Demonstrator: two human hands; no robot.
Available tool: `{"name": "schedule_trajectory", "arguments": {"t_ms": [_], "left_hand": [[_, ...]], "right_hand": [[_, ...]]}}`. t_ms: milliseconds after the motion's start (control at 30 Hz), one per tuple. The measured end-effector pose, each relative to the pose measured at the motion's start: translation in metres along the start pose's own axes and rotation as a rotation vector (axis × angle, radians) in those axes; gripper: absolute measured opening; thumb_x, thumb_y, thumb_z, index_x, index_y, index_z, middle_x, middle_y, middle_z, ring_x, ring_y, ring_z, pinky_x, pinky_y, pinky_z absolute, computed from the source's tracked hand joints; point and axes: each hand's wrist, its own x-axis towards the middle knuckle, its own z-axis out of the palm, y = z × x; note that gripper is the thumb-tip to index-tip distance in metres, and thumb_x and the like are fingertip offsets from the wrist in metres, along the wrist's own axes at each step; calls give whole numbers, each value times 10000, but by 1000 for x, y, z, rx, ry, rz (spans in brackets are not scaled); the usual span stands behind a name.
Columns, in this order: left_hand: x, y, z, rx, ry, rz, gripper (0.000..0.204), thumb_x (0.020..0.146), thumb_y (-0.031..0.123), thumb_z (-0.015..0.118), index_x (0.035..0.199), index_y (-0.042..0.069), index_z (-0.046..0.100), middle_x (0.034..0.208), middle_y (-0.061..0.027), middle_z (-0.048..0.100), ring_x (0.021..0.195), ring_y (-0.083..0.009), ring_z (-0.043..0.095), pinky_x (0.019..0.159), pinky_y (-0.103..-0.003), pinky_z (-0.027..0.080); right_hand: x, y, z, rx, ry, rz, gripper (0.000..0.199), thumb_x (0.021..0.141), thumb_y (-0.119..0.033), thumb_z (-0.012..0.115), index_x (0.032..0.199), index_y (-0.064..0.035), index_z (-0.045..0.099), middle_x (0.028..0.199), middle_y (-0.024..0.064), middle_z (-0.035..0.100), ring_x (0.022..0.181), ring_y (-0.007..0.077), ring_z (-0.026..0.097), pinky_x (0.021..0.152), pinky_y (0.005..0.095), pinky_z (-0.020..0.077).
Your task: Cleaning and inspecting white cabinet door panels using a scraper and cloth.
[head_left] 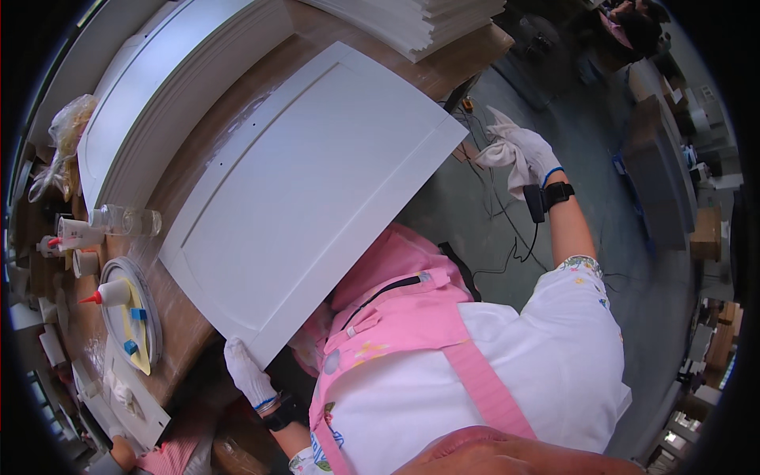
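Observation:
A large white panel [297,190] with a recessed centre lies at a slant on the brown worktable, its near side sticking out past the table's edge. At its near left corner my left hand [250,374], in a white glove, grips the edge; some of the fingers are hidden by the panel. Off to the right, clear of the panel, my right hand [532,152] is raised over the floor. It also wears a white glove, and its fingers are closed on a bunched white cloth [500,149].
White panels [182,87] are stacked at the back left, others [427,24] at the far edge. A round lid [155,340] carries a red-tipped glue bottle [111,294] and blue blocks. Beside it lies a clear jar [131,221]. Cables [507,214] trail on the floor.

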Motion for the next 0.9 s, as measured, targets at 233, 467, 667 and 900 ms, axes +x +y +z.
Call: {"name": "schedule_trajectory", "arguments": {"t_ms": [233, 467, 667, 900], "left_hand": [[0, 0, 2, 129, -5, 27, 370, 1022, 315, 521, 1213, 2, 561, 1090, -76, 626, 928, -155, 601, 832, -310, 518], [9, -26, -7, 131, 50, -33, 381, 1028, 293, 487, 1281, 13, 544, 1165, -117, 641, 987, -223, 665, 811, -365, 569], [1, -16, 6, 89, 98, -41, 431, 1032, 357, 472, 1257, -6, 533, 1121, -110, 639, 997, -208, 645, 879, -340, 542], [-13, 25, 27, 265, 74, -129, 493, 1029, 424, 400, 1337, 44, 460, 1052, -144, 661, 673, -224, 670, 363, -284, 464]], "right_hand": [[-13, -26, 13, -33, -153, 24, 561, 827, -490, 609, 1160, -45, 678, 1086, 151, 704, 962, 289, 656, 822, 349, 489], [-55, -56, 28, -40, -36, -198, 603, 861, -355, 615, 1390, -76, 539, 1387, 108, 581, 1214, 242, 584, 1024, 309, 432], [-78, -91, 33, -254, -76, -441, 608, 856, -342, 643, 1403, -107, 519, 1359, 162, 575, 1224, 306, 567, 1044, 354, 432], [-90, -116, 27, -514, -119, -576, 449, 824, -360, 655, 1228, -175, 587, 1145, 151, 632, 1095, 354, 595, 936, 426, 477]]}}
